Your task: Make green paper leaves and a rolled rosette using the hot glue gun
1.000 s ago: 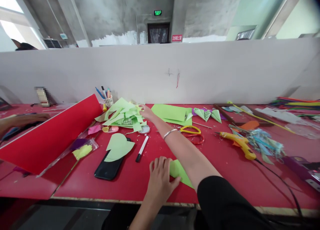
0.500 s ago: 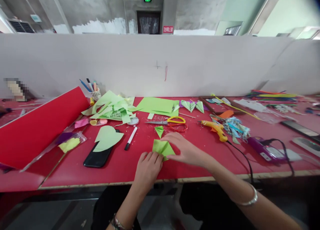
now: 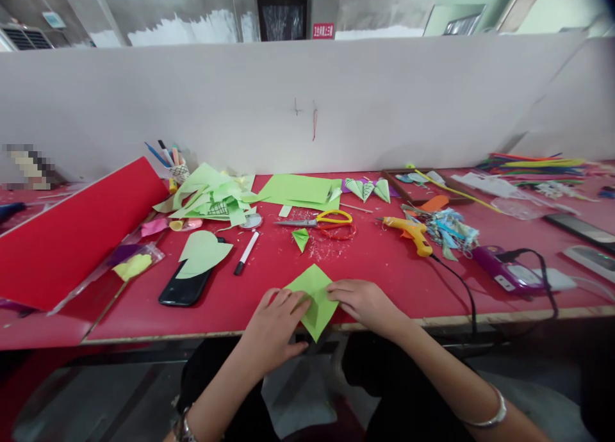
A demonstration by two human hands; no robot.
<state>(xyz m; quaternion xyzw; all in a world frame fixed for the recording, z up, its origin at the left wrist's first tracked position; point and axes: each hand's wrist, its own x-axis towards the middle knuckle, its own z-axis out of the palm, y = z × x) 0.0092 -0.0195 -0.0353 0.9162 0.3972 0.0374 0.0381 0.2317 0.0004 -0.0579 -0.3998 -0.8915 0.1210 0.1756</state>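
Note:
A light-green square of paper (image 3: 313, 296) lies turned like a diamond at the table's front edge, with creases across it and its lowest corner hanging past the edge. My left hand (image 3: 276, 327) holds its left side, fingers bent over the paper and thumb apart below. On the right corner, the fingers of my right hand (image 3: 369, 306) are closed together. Just beyond is a small folded green paper piece (image 3: 300, 239). Behind that lie scissors with yellow handles (image 3: 335, 218), among small paper shreds.
A yellow glue gun (image 3: 408, 232) with a black cord lies to the right, near a purple device (image 3: 509, 270). Leftward are a marker (image 3: 246, 253), a black phone (image 3: 186, 289) under cut green paper (image 3: 204, 253), and a red board (image 3: 81, 230). Green scraps (image 3: 211, 195) are piled behind.
The green paper has gone from gathered and folded to spread out as a diamond, nearer the table edge. My right hand has moved from above it to its right corner. The view has tilted down.

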